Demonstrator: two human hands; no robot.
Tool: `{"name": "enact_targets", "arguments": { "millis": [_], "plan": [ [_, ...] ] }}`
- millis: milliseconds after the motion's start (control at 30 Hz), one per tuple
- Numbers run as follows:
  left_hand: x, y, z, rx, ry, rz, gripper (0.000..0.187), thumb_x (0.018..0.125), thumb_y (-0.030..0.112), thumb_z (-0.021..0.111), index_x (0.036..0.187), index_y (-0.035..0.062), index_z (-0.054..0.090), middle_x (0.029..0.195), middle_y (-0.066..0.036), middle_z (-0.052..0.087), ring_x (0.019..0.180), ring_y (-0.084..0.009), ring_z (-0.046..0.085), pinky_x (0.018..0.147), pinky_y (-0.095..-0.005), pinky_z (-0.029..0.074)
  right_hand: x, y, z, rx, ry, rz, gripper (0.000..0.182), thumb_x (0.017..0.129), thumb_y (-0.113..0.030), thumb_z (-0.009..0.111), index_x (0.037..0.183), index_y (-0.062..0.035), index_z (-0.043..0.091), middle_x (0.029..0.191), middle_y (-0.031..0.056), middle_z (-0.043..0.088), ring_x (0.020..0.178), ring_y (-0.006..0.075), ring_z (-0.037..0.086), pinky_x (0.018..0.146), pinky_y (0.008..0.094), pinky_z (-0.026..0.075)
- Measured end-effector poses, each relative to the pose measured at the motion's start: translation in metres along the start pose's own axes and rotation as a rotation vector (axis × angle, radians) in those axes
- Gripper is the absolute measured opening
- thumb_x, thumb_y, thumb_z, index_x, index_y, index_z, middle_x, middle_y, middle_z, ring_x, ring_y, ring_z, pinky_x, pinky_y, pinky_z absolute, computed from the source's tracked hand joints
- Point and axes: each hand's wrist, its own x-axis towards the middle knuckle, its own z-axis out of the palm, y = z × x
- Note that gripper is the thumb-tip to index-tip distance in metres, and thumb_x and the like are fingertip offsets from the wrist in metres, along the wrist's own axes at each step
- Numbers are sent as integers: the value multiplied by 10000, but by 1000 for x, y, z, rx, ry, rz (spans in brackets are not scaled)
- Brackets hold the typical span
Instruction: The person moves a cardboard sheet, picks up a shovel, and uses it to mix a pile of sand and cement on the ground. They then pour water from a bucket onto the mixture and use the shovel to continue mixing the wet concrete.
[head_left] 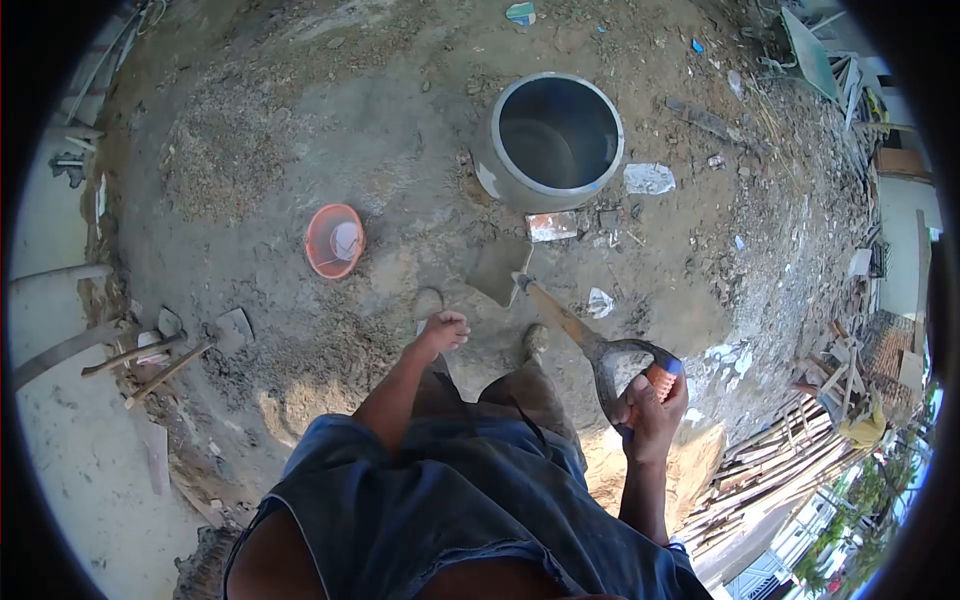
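My right hand (655, 408) is wrapped around the orange grip of a shovel (558, 312). The shovel has a D-shaped handle and a wooden shaft, and its flat blade (497, 272) rests on the muddy ground ahead of my feet. Held in front of my body, my left hand (443, 333) has its fingers curled in, with nothing visible in them. It is apart from the shovel. An orange bucket (316, 240) with something pale inside stands ahead and to the left of that hand.
A large round drum (490, 180) stands ahead, with a brick (552, 226) beside its base. Two long-handled tools (165, 375) lie by the left wall. Stacked poles (770, 465) lie at the lower right. Crumpled plastic (649, 179) and rubble dot the uneven ground.
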Motion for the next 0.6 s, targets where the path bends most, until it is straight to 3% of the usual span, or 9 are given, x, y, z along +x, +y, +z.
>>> {"name": "enact_targets", "arguments": {
  "millis": [100, 233, 300, 367, 400, 467, 500, 533, 600],
  "plan": [
    [38, -33, 66, 95, -56, -50, 273, 880, 276, 519, 1090, 103, 525, 960, -53, 626, 786, -161, 614, 684, -310, 472, 1, 16, -51, -40, 32, -59, 304, 801, -164, 614, 970, -25, 402, 568, 31, 432, 394, 97, 415, 351, 217, 356],
    [100, -82, 166, 34, -78, -162, 410, 886, 391, 482, 1143, 71, 485, 1037, -81, 600, 874, -203, 600, 752, -363, 461, 5, 44, -142, -19, 123, -47, 292, 817, -151, 574, 1021, -22, 411, 567, 27, 420, 391, 96, 397, 348, 215, 337],
    [142, -117, 211, -338, -101, -347, 618, 854, 539, 446, 1209, 35, 412, 1135, -122, 547, 957, -255, 570, 812, -423, 434, 0, 71, -206, -15, 283, 73, 281, 808, -142, 558, 1020, -26, 415, 568, 33, 425, 393, 104, 407, 350, 218, 352],
    [181, -151, 249, -602, -88, -358, 742, 809, 633, 427, 1220, 18, 370, 1171, -149, 509, 973, -291, 559, 837, -470, 415, -2, 102, -265, -49, 404, 217, 234, 769, -99, 543, 977, -56, 446, 600, 45, 441, 447, 121, 451, 394, 217, 399],
    [194, -162, 267, -731, -38, -334, 728, 798, 614, 468, 1209, 21, 368, 1137, -148, 516, 956, -287, 562, 830, -466, 424, -13, 125, -291, -52, 411, 261, 234, 769, -99, 543, 977, -56, 446, 600, 45, 441, 447, 121, 451, 394, 217, 399],
    [221, -175, 289, -851, 45, -316, 717, 787, 594, 509, 1199, 24, 367, 1104, -146, 524, 939, -283, 565, 823, -463, 433, -28, 168, -333, -436, 373, 341, 109, 728, -11, 500, 821, -65, 479, 590, 38, 432, 495, 129, 465, 463, 241, 409],
    [234, -184, 293, -897, 166, -323, 619, 790, 516, 556, 1140, 30, 402, 1020, -125, 543, 878, -256, 577, 768, -434, 459, -29, 184, -342, -194, 589, 577, 111, 677, 23, 501, 732, -66, 465, 596, 43, 442, 500, 142, 474, 510, 255, 432],
    [247, -198, 292, -937, 284, -330, 523, 793, 438, 604, 1082, 36, 437, 936, -103, 562, 816, -228, 589, 714, -405, 485, -52, 215, -377, -545, 313, 402, 83, 735, -21, 522, 728, -71, 457, 575, 33, 444, 503, 141, 476, 491, 255, 416],
    [283, -233, 264, -984, 306, -286, 396, 787, 347, 627, 991, 45, 473, 836, -80, 558, 714, -199, 578, 622, -364, 481, -39, 228, -366, -76, 639, 734, 177, 813, -123, 539, 668, -90, 444, 531, 17, 433, 486, 130, 467, 472, 259, 398]
  ]
}}
